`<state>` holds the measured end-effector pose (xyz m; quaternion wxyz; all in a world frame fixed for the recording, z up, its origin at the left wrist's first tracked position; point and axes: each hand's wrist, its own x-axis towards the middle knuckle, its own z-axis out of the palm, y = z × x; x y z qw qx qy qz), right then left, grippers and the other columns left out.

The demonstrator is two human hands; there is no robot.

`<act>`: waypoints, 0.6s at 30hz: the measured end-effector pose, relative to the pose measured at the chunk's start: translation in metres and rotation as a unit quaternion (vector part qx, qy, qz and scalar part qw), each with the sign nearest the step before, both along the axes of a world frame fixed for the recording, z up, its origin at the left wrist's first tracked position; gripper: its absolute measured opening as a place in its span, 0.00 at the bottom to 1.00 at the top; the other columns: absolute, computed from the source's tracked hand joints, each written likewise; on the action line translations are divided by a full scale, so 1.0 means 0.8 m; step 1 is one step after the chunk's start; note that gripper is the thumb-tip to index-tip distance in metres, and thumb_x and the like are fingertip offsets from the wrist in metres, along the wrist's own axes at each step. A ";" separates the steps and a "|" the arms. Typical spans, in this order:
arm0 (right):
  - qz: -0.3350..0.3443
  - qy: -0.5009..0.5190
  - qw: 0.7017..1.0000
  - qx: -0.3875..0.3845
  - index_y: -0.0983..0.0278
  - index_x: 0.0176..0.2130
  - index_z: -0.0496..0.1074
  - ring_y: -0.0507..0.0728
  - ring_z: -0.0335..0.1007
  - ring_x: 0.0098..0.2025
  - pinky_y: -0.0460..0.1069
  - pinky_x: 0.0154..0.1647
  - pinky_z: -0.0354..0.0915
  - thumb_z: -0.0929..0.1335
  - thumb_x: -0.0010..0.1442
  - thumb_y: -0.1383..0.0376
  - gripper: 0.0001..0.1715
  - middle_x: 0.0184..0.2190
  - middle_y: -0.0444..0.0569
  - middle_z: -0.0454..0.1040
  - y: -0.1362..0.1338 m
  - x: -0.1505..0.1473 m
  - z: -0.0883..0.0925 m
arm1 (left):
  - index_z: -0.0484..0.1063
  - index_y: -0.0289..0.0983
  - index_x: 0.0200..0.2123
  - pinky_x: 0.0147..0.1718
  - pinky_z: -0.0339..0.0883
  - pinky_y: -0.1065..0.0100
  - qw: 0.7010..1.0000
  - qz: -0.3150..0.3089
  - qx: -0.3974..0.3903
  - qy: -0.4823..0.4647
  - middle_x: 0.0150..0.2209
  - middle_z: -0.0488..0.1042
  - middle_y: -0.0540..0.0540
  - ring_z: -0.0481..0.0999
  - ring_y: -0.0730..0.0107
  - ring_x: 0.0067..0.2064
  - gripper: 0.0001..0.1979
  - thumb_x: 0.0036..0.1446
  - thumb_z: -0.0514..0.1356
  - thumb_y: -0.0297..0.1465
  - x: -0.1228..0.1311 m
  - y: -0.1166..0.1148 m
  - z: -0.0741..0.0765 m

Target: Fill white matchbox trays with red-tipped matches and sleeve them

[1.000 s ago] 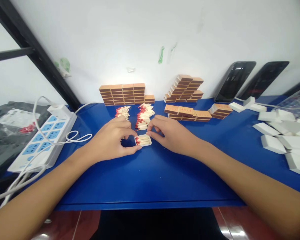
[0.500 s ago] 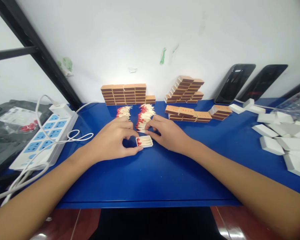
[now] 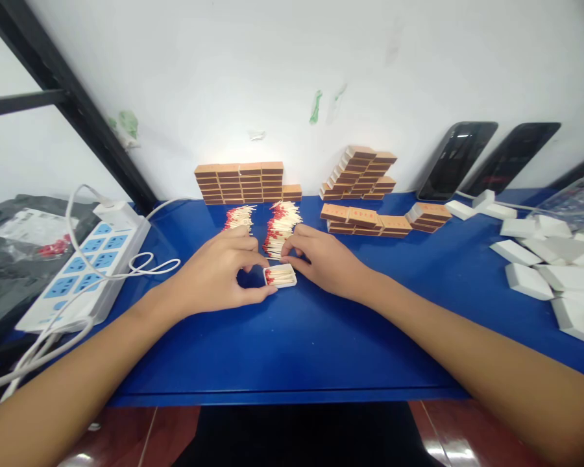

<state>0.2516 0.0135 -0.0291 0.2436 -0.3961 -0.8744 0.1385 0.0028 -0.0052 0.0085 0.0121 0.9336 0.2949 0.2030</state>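
Note:
A small white matchbox tray with red-headed matches in it lies on the blue table. My left hand curls around its left side, thumb at the near edge and forefinger at the far edge, gripping it. Just beyond the tray is a long heap of loose matches, heads to the left. At the near right end of this heap, my right hand pinches match ends between thumb and fingertips; how many is too small to tell. A second match heap is partly hidden behind my left hand.
Stacked closed matchboxes stand by the wall, with more boxes at the right. White empty trays lie scattered far right. Two dark phones lean on the wall. A power strip with white cables is at the left.
The view has shifted very slightly. Both hands, the tray and the match heaps keep nearly the same places.

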 end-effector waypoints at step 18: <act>-0.056 -0.106 0.993 -0.021 0.64 0.42 0.76 0.56 0.71 0.40 0.50 0.41 0.62 0.68 0.74 0.68 0.05 0.44 0.52 0.74 -0.002 0.004 0.023 | 0.84 0.39 0.36 0.39 0.67 0.60 1.000 0.004 -0.012 0.005 0.28 0.74 0.49 0.71 0.65 0.35 0.13 0.63 0.70 0.43 0.000 0.001 0.000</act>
